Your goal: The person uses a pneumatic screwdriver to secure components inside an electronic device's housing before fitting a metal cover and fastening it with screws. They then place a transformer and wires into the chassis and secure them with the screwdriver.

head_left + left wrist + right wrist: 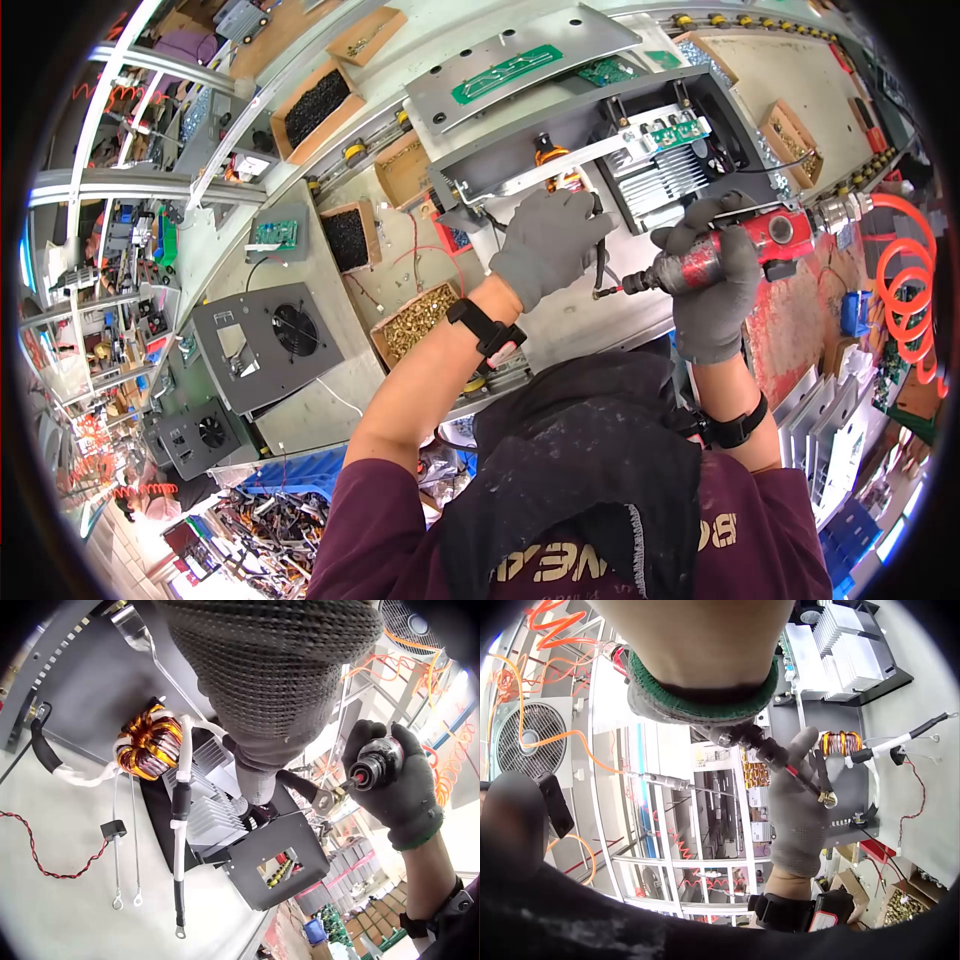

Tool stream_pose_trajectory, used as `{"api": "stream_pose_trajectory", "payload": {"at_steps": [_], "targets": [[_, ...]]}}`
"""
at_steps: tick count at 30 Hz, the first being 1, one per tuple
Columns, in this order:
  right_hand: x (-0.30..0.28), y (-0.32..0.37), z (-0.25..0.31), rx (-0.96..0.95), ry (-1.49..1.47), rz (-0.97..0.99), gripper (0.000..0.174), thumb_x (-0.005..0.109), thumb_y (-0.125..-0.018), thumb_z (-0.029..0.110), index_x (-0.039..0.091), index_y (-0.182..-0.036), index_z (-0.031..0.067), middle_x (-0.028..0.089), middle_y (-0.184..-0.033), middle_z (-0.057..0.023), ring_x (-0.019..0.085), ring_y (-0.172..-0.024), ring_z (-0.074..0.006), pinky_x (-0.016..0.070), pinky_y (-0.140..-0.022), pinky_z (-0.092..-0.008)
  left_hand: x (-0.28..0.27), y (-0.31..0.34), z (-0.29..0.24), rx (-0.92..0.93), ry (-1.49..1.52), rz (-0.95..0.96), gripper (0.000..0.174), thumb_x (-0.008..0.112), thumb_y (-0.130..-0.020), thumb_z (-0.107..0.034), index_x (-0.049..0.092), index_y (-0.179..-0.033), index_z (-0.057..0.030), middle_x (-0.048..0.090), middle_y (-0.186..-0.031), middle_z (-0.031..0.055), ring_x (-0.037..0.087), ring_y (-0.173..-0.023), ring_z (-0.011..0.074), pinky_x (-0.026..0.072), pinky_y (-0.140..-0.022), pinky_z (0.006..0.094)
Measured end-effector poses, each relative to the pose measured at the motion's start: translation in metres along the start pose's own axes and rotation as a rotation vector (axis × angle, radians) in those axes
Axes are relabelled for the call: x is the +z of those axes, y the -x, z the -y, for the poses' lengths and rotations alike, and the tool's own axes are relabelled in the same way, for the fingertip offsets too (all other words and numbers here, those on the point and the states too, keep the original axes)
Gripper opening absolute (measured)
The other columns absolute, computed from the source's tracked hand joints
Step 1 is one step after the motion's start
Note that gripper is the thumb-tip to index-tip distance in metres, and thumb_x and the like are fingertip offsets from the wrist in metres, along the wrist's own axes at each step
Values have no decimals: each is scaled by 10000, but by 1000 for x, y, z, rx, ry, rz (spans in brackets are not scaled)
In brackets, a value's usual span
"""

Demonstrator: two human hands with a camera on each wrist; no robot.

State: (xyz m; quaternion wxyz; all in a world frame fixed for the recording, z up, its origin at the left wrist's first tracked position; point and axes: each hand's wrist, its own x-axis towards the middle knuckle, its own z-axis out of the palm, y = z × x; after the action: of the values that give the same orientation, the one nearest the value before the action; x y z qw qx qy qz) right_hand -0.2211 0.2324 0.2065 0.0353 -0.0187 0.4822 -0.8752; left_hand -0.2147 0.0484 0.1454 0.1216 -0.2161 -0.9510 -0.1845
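In the head view the right hand (718, 270) grips a red air driver (780, 236), its bit pointing left. The left hand (552, 240), gloved in grey, pinches a black-sleeved cable whose ring lug (323, 801) meets a brass fastener (341, 792) at the driver's tip in the left wrist view. A coil wound in orange and dark wire (148, 742) sits in the dark metal housing (500, 150), joined to white cables. Beside it are silver heat sinks (655, 190). In the right wrist view the bit reaches the lug (828, 799) beside the left fingers.
Left of the housing stand boxes of black screws (348, 238) and brass parts (415, 322). A grey panel with a fan (265, 345) lies further left. Behind the housing rests a plate with a green board (508, 74). A coiled orange hose (900, 290) hangs at the right.
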Motion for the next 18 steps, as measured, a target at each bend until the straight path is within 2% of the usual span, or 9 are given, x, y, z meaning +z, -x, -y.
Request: {"api": "stream_pose_trajectory", "payload": {"at_steps": [5, 9, 11, 12, 13, 15, 16, 17, 18], "targets": [[-13, -15, 21, 100, -183, -65, 292, 537, -886, 322, 497, -1118, 149, 594, -934, -46, 591, -710, -177, 533, -633, -366, 0, -48, -9, 7, 14, -153, 188, 688, -679, -242, 631, -849, -186, 526, -763, 27, 542, -724, 216, 420, -622, 365], [-16, -30, 38, 76, -107, -128, 260, 523, -881, 297, 498, -1050, 101, 578, -871, -50, 586, -689, -180, 514, -559, -331, -5, -78, -11, 15, -22, -53, 235, 703, -641, -185, 647, -869, -177, 529, -795, 31, 554, -755, 223, 437, -633, 368], [-22, -41, 50, 80, -123, -131, 268, 529, -877, 295, 505, -1055, 96, 581, -872, -54, 581, -681, -178, 525, -606, -356, -6, -77, -11, -96, 176, 118, 296, 697, -640, -133, 648, -931, -159, 535, -875, 63, 561, -821, 257, 459, -685, 381], [-25, -46, 56, 25, -109, -74, 280, 534, -874, 300, 507, -1061, 93, 581, -874, -57, 577, -674, -179, 526, -634, -367, -13, -73, -14, -163, 289, 171, 444, 686, -653, -82, 621, -1087, -152, 530, -926, 84, 566, -886, 247, 475, -767, 374], [-28, -52, 61, -29, -95, -15, 292, 539, -872, 305, 510, -1068, 90, 582, -876, -60, 572, -668, -181, 527, -663, -378, -18, -68, -13, -167, 284, 171, 444, 686, -653, -82, 621, -1087, -152, 530, -926, 84, 566, -886, 247, 475, -767, 374], [-29, -64, 70, -44, -133, 22, 328, 538, -872, 319, 508, -1098, 83, 589, -891, -73, 563, -658, -187, 523, -685, -383, -27, -63, -8, -390, 850, 256, 558, 656, -688, -49, 546, -1229, -129, 537, -989, 77, 556, -935, 204, 472, -815, 351], [-25, -69, 75, -76, -155, 36, 341, 538, -873, 323, 506, -1112, 82, 596, -906, -81, 562, -654, -192, 523, -690, -389, -24, -64, -3, -410, 1067, 221, 522, 595, -785, -33, 473, -1292, -44, 563, -1053, 86, 565, -964, 167, 488, -835, 309], [-22, -74, 77, -108, -178, 49, 354, 537, -873, 327, 503, -1127, 82, 602, -922, -88, 561, -650, -197, 523, -695, -394, -24, -64, -3, -418, 1059, 212, 522, 595, -785, -33, 473, -1292, -44, 563, -1053, 86, 565, -964, 167, 488, -835, 309], [-23, -84, 77, -149, -236, 189, 377, 526, -879, 324, 488, -1157, 73, 611, -953, -108, 574, -661, -206, 530, -716, -423, -26, -64, -6, -575, 1352, 118, 465, 556, -828, -42, 465, -1283, -15, 575, -1069, 100, 580, -962, 168, 496, -835, 295]]}}
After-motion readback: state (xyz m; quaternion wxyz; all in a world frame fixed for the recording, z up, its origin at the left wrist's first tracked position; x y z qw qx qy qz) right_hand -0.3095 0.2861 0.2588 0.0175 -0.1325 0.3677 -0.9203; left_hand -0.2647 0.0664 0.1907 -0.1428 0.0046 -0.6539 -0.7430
